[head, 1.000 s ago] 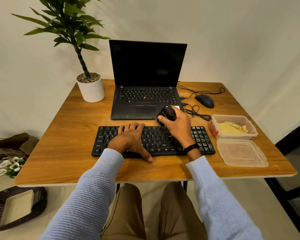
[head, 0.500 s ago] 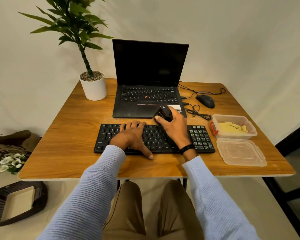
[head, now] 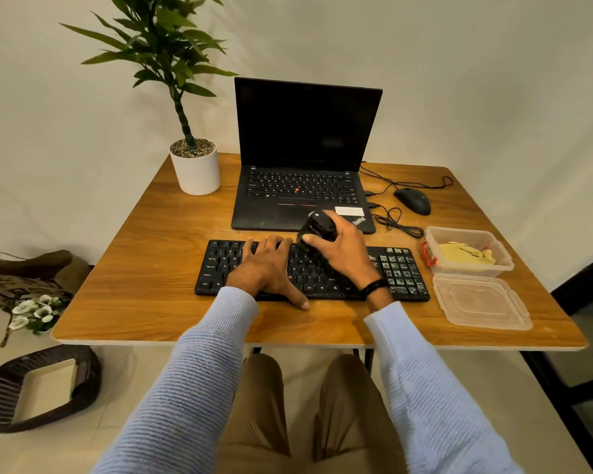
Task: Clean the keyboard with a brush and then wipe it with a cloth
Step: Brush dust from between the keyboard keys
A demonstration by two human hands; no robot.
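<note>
Wooden table (head: 144,268) is carrying everything. Black laptop (head: 305,131) is standing open at the back, screen dark. Black keyboard (head: 220,268) is lying flat in front of it, mid-table, with white lettering and number-pad keys looking smudged. Clear tub (head: 459,230) is sitting to the keyboard's right, with a yellow cloth (head: 463,253) lying crumpled inside. Left hand (head: 267,268) is resting palm-down on the keys left of centre, fingers straight, thumb reaching past the near edge. Right hand (head: 343,254) is curling fingers and thumb round a black brush (head: 317,229), holding it at the top key row. Bristle contact: can't tell.
</note>
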